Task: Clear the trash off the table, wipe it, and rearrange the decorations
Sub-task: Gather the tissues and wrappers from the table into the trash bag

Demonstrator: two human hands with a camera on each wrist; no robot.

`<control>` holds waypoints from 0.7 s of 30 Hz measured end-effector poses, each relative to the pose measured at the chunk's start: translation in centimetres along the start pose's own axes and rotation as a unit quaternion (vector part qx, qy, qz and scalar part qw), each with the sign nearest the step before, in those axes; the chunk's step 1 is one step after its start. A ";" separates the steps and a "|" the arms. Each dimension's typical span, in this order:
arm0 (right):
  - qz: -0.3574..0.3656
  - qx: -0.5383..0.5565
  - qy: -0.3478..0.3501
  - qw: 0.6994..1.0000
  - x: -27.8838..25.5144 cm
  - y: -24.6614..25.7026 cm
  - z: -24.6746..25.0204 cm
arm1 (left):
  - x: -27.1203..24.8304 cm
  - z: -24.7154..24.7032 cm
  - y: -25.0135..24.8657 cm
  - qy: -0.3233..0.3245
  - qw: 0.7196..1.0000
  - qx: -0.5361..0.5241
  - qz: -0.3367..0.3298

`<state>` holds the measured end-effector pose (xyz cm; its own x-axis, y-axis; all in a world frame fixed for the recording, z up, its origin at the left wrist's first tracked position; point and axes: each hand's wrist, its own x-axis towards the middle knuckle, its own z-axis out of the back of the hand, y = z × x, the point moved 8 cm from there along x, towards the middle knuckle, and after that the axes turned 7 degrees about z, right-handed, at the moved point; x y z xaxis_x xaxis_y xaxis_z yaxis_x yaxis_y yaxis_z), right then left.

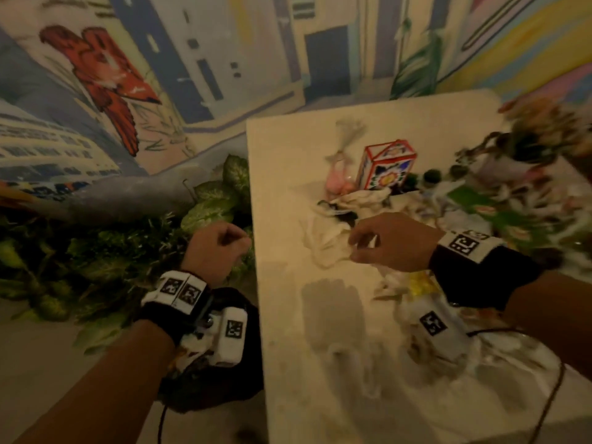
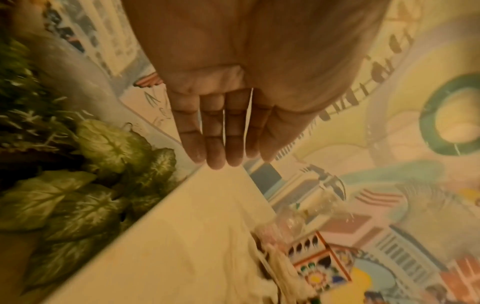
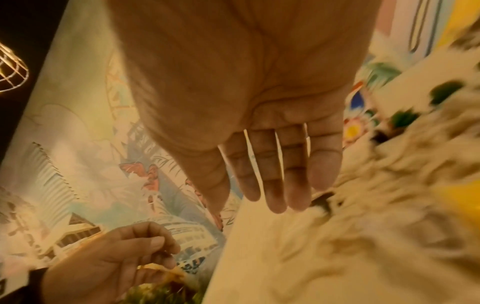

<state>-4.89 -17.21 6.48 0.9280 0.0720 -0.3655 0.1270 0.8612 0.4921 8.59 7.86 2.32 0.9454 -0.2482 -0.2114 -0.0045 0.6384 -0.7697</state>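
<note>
My right hand [image 1: 358, 248] hovers over a heap of crumpled white napkins [image 1: 330, 238] on the cream table [image 1: 288, 331], with thumb and fingers apart and nothing in them. The right wrist view shows its fingers [image 3: 280, 185] straight above the napkins [image 3: 363, 226]. My left hand [image 1: 237, 241] hangs just off the table's left edge with fingers loosely curled, holding nothing. It also shows in the right wrist view [image 3: 124, 257]. A box with red edges and a flower pattern [image 1: 386, 165] stands behind the napkins, with a pink item in clear wrap [image 1: 339, 181] beside it.
A black bag [image 1: 224, 386] sits on the floor under my left wrist. Green leafy plants [image 1: 128, 251] line the table's left side. Green and yellow wrappers [image 1: 480, 203] and a flower arrangement [image 1: 528, 145] crowd the table's right side. A painted wall stands behind.
</note>
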 end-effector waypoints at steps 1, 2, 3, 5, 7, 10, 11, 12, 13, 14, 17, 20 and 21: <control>-0.011 -0.007 -0.003 1.000 -1.0 -1.8 0.9 | -0.1 -1.8 -1.7 0.009 1.000 0.024 -0.016; -0.019 -0.014 -0.005 1.000 -1.9 -3.5 1.8 | -0.2 -3.7 -3.0 0.019 0.999 0.037 -0.021; -0.026 -0.019 -0.006 0.999 -2.7 -5.0 2.5 | 0.0 -5.5 -4.0 0.031 0.999 0.035 -0.023; -0.035 -0.031 -0.003 0.999 -4.0 -7.4 3.4 | 0.7 -8.7 -4.8 0.055 0.997 0.052 0.005; -0.045 -0.040 0.003 0.998 -4.8 -9.6 4.0 | 1.2 -11.6 -5.1 0.083 0.989 0.117 0.044; -0.053 -0.067 0.004 0.996 -5.4 -11.7 4.3 | 1.5 -14.9 -6.3 0.113 0.975 0.183 0.061; -0.050 -0.079 0.005 0.996 -5.6 -12.1 4.3 | 1.8 -15.8 -6.5 0.120 0.970 0.202 0.065; -0.048 -0.092 0.007 0.995 -5.7 -12.3 4.3 | 2.1 -16.8 -6.6 0.130 0.964 0.221 0.074; -0.046 -0.105 0.009 0.993 -5.9 -12.6 4.3 | 2.5 -17.7 -6.7 0.139 0.957 0.240 0.083; -0.049 -0.114 0.013 0.992 -6.0 -12.9 4.1 | 2.8 -18.6 -6.9 0.149 0.950 0.261 0.087; -0.054 -0.130 0.036 0.989 -5.8 -13.7 3.1 | 3.4 -20.9 -8.1 0.173 0.935 0.299 0.086; -0.042 -0.169 0.060 0.983 -5.5 -14.0 2.1 | 3.3 -22.8 -9.3 0.201 0.915 0.338 0.088; -0.041 -0.184 0.072 0.979 -5.5 -14.1 1.8 | 3.2 -23.4 -9.5 0.210 0.907 0.355 0.085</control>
<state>-11.13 -30.68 2.93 0.8581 0.0430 -0.5117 0.0389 0.9882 0.1483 4.04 -16.01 -5.13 0.7421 -0.2629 -0.6166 0.2135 0.9647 -0.1544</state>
